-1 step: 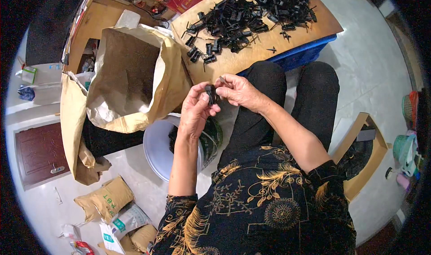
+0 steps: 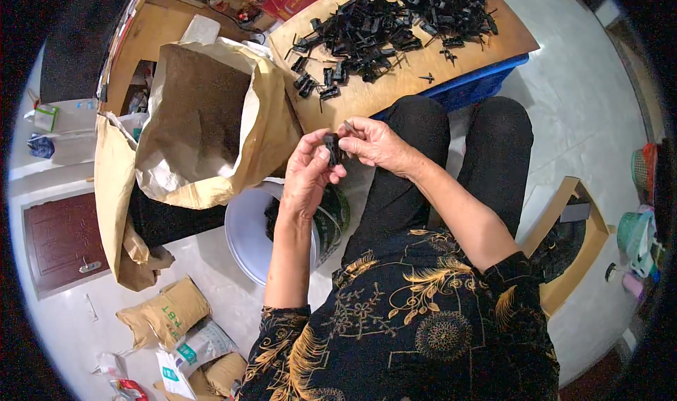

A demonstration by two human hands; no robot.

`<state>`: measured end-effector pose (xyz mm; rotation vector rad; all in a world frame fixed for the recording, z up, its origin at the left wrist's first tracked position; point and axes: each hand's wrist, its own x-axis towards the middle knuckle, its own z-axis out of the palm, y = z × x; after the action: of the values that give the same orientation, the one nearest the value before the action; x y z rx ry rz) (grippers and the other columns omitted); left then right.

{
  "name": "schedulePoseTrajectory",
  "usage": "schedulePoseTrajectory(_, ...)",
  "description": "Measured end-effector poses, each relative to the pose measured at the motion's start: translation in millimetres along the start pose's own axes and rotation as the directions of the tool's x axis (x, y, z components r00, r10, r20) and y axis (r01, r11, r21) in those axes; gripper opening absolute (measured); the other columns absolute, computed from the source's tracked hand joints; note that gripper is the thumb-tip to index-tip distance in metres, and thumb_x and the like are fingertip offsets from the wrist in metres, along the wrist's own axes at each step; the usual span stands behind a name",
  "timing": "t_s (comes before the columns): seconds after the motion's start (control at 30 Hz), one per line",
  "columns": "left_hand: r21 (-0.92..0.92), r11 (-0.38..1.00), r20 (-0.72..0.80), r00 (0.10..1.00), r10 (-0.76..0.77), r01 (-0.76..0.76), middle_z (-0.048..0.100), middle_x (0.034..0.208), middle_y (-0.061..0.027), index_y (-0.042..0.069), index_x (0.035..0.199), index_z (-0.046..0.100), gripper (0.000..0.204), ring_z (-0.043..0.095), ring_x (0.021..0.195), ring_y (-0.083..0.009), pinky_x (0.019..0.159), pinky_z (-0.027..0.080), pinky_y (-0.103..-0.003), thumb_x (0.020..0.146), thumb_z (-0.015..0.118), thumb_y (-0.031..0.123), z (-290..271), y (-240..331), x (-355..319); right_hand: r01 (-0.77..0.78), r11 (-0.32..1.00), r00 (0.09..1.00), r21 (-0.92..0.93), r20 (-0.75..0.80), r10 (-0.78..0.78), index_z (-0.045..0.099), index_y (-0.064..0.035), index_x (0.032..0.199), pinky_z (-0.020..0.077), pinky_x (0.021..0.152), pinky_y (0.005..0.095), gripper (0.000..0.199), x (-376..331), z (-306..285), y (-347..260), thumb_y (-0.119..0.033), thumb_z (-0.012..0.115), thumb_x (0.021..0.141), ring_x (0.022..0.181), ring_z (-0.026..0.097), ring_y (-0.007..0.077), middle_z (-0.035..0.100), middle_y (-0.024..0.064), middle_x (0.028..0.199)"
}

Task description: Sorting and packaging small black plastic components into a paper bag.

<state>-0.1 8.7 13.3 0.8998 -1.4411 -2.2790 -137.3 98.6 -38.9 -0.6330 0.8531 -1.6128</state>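
Note:
My left hand [image 2: 309, 172] is closed on a small black plastic part [image 2: 331, 149], held upright between thumb and fingers. Close beside it, my right hand [image 2: 377, 146] pinches a thin dark strip [image 2: 350, 127] whose tip shows above the fingers. The lower end of that strip is hidden, so whether it touches the black part I cannot tell. Both hands are above my lap's left side, just short of a wooden board [image 2: 522, 40]. On that board lies a heap of similar black plastic parts [image 2: 381, 31] with thin stems, several of them loose at its near edge.
Left of my hands stands a large open paper sack [image 2: 275, 136]. Below my left forearm is a white bucket [image 2: 243, 232] with black pieces inside. A blue crate [image 2: 486, 83] supports the board. Filled bags [image 2: 176, 309] lie lower left; a cardboard box [image 2: 599, 221] holding black items sits right.

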Motion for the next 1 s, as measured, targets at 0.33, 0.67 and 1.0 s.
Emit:
schedulePoseTrajectory(0.33, 0.471, 0.879, 0.033, 0.998, 0.060, -0.068, 0.054, 0.074, -0.0012, 0.003, 0.115, 0.045, 0.034, 0.052, 0.058, -0.0069, 0.047, 0.039, -0.019, 0.082, 0.056, 0.002, 10.6, 8.6, -6.1, -0.028, 0.992, 0.997, -0.119, 0.068, 0.036, 0.052, -0.0068, 0.084, 0.0273, 0.044, 0.0163, 0.009, -0.4, 2.1, -1.5, -0.015, 0.054, 0.087, 0.053, 0.035, 0.0001, 0.043, -0.0076, 0.065)
schedulePoseTrajectory(0.67, 0.497, 0.865, 0.030, 0.998, 0.061, -0.068, 0.055, 0.076, -0.0049, 0.003, 0.114, 0.039, 0.032, 0.055, 0.062, -0.0094, 0.055, 0.047, -0.023, 0.083, 0.050, 0.000, -1.9, 1.0, 10.8, -0.067, 0.914, 0.997, -0.400, -0.058, 0.048, 0.048, 0.0003, 0.083, 0.0435, 0.059, 0.0285, 0.025, 3.8, 6.6, 11.1, -0.023, 0.044, 0.091, 0.064, 0.051, 0.0109, 0.053, 0.0047, 0.068)
schedulePoseTrajectory(1.0, 0.507, 0.862, 0.032, 0.999, -0.001, -0.015, 0.056, 0.074, -0.0051, 0.003, 0.107, 0.039, 0.026, 0.057, 0.064, -0.0106, 0.055, 0.049, -0.023, 0.084, 0.050, 0.000, -14.5, -4.9, 27.7, -0.017, 0.885, 0.995, -0.465, -0.094, -0.030, 0.048, 0.0005, 0.086, 0.0451, 0.056, 0.0321, 0.024, 13.3, 8.2, 20.8, -0.022, 0.041, 0.092, 0.060, 0.057, 0.0175, 0.055, 0.0101, 0.066)
